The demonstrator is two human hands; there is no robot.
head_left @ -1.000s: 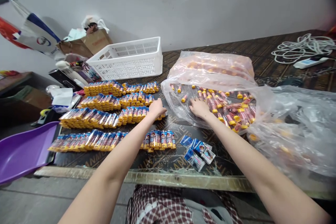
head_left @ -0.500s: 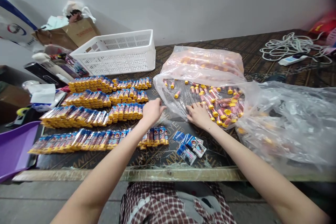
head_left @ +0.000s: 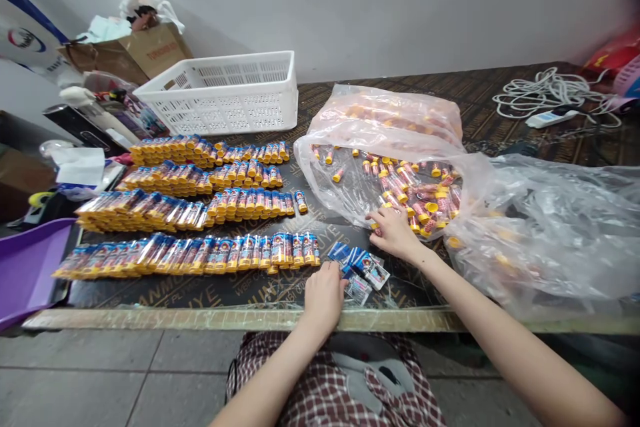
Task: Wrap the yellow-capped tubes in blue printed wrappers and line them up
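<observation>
My left hand (head_left: pixel 324 295) is at the near edge of a small pile of flat blue-and-clear printed sleeves (head_left: pixel 369 271). Its fingers are curled down at the pile's left side, and what they pinch, if anything, is hidden. At the mouth of a clear plastic bag (head_left: pixel 325 180), my right hand (head_left: pixel 396 232) has its fingers bent around a small tube, whose yellow cap (head_left: pixel 375 227) shows by the fingertips. Inside the bag lie many loose pink tubes with yellow caps (head_left: pixel 400 180). To the left stand rows of sleeved tubes (head_left: pixel 240 251) with blue tops and yellow bottoms.
A white plastic basket (head_left: pixel 225 103) stands behind the rows. At far left are a purple tray (head_left: pixel 30 273) and a brown paper bag (head_left: pixel 155 53). Another crumpled clear bag (head_left: pixel 550 233) lies on the right, with a coiled white cable (head_left: pixel 540 93) behind. A wooden strip (head_left: pixel 200 320) edges the table.
My left hand has come from the third row down to the sleeve pile; one tube now stands at that row's right end. My right hand has shifted slightly right and nearer.
</observation>
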